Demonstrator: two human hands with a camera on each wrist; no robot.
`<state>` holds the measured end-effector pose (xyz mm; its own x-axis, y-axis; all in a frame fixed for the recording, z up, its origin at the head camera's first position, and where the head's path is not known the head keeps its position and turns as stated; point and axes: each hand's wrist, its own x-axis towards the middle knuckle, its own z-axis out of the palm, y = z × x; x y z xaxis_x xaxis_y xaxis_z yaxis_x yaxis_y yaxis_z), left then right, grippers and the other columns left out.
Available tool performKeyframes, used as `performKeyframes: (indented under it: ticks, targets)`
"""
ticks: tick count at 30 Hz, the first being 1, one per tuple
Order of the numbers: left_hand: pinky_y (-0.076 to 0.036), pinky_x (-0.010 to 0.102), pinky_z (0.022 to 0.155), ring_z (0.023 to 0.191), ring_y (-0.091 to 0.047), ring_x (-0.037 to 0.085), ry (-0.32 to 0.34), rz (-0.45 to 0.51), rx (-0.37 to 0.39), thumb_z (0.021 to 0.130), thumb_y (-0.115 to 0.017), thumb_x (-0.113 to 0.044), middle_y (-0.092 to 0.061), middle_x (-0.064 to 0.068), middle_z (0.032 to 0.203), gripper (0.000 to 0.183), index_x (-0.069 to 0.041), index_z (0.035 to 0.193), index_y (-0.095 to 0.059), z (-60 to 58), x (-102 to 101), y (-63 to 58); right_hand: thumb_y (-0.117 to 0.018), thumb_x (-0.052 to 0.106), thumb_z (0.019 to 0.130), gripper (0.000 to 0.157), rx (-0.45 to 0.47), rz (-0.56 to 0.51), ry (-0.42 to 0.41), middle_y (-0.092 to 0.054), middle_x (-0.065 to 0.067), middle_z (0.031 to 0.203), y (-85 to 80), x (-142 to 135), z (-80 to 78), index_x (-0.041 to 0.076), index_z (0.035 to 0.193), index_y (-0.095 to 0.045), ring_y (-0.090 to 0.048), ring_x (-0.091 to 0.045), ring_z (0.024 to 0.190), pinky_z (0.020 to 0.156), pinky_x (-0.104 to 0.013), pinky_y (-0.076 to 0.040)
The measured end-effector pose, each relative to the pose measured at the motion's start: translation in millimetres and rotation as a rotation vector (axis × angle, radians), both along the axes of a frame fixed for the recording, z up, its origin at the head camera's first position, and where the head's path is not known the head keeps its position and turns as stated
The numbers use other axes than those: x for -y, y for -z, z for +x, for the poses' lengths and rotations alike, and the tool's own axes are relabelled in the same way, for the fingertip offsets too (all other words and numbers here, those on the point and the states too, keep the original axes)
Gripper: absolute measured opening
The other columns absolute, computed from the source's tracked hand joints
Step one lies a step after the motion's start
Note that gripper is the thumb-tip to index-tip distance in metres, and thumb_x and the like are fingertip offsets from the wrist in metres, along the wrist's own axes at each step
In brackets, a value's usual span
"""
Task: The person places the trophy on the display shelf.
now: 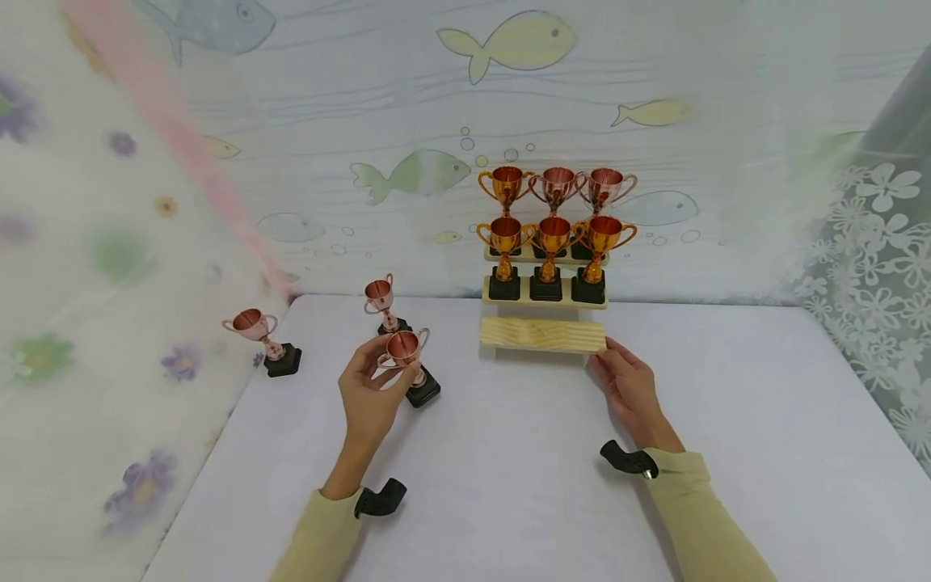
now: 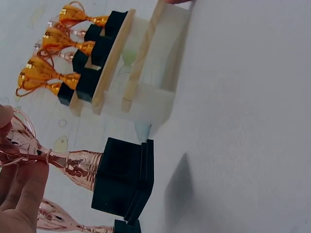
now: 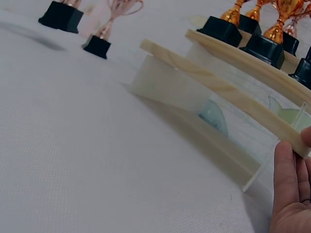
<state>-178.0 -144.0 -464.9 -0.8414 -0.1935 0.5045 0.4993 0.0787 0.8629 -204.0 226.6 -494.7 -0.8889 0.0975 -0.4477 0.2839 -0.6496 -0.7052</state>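
My left hand pinches a small rose-gold trophy cup by its cup, between thumb and fingers. The trophy tilts, and its black base is off the table, with a shadow beside it. My right hand grips the right end of the lowest wooden step of a tiered display stand, thumb on top and fingers beneath in the right wrist view. That step is bare. Three gold trophies fill the middle step. One gold and two rose-gold trophies stand on the top step.
Just behind my left hand is another rose-gold trophy, and a third rose-gold trophy is at the table's left edge. A white cloth covers the table. A fish-patterned curtain hangs behind, with a lace curtain at right.
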Motion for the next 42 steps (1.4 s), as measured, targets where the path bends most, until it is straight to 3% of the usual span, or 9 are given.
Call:
performKeyframes:
  ticks: [5, 10, 19, 25, 33, 38, 42]
  targets:
    - [-0.061, 0.022, 0.081, 0.102, -0.066, 0.012, 0.057, -0.020, 0.002, 0.077, -0.079, 0.016, -0.066, 0.016, 0.116, 0.052, 0.009, 0.125, -0.062, 2.9, -16, -1.2, -0.051, 0.001, 0.103, 0.031, -0.004, 0.004, 0.010, -0.064, 0.002, 0.113, 0.0, 0, 0.0, 0.009, 0.133, -0.051, -0.068, -0.004, 0.101, 0.096, -0.018, -0.053]
    - [-0.061, 0.022, 0.081, 0.103, -0.066, 0.011, 0.103, -0.034, 0.014, 0.077, -0.080, 0.015, -0.065, 0.021, 0.117, 0.053, 0.009, 0.127, -0.062, 4.1, -28, -4.3, -0.050, 0.001, 0.104, 0.033, -0.002, -0.004, 0.010, -0.064, 0.002, 0.115, 1.2, 0, -0.4, 0.009, 0.136, -0.049, -0.068, -0.005, 0.101, 0.096, -0.018, -0.053]
    - [-0.061, 0.026, 0.085, 0.105, -0.065, 0.012, 0.212, -0.037, 0.029, 0.079, -0.078, 0.015, -0.063, 0.025, 0.122, 0.054, 0.008, 0.129, -0.060, 4.2, -47, -17.4, -0.053, 0.001, 0.103, 0.031, -0.004, -0.022, 0.013, -0.069, 0.003, 0.107, 1.6, 1, -0.4, 0.007, 0.133, -0.051, -0.068, -0.005, 0.099, 0.095, -0.018, -0.054]
    - [-0.061, 0.030, 0.088, 0.107, -0.065, 0.013, 0.319, -0.057, 0.046, 0.079, -0.079, 0.013, -0.064, 0.023, 0.126, 0.054, 0.005, 0.130, -0.061, 1.8, -71, -24.1, -0.052, 0.002, 0.103, 0.034, 0.003, 0.015, 0.012, -0.062, 0.002, 0.117, -1.8, 2, 0.0, 0.009, 0.136, -0.050, -0.066, -0.004, 0.102, 0.096, -0.017, -0.053]
    - [-0.061, 0.033, 0.090, 0.104, -0.062, 0.013, 0.439, -0.089, 0.032, 0.085, -0.076, 0.008, -0.063, 0.020, 0.128, 0.054, 0.003, 0.136, -0.058, -9.3, -110, -29.4, -0.049, 0.002, 0.103, 0.048, 0.009, 0.012, 0.008, -0.059, 0.001, 0.121, -2.8, 3, 0.1, 0.006, 0.150, -0.040, -0.066, -0.003, 0.102, 0.097, -0.016, -0.052]
    - [-0.060, 0.033, 0.093, 0.106, -0.062, 0.012, 0.510, -0.110, 0.041, 0.090, -0.073, 0.004, -0.063, 0.018, 0.127, 0.051, -0.001, 0.138, -0.058, -18.2, -133, -34.6, -0.048, 0.002, 0.104, 0.047, 0.007, 0.001, 0.009, -0.060, 0.002, 0.117, -0.6, 2, -0.4, 0.006, 0.150, -0.040, -0.066, -0.002, 0.102, 0.098, -0.016, -0.051]
    - [-0.060, 0.034, 0.093, 0.105, -0.062, 0.013, 0.528, -0.097, 0.045, 0.091, -0.073, 0.002, -0.063, 0.019, 0.124, 0.049, -0.002, 0.138, -0.059, -25.4, -150, -41.2, -0.049, 0.002, 0.104, 0.044, -0.013, 0.009, 0.010, -0.062, 0.003, 0.114, 1.3, 2, -0.1, 0.005, 0.148, -0.042, -0.065, -0.002, 0.102, 0.100, -0.017, -0.050]
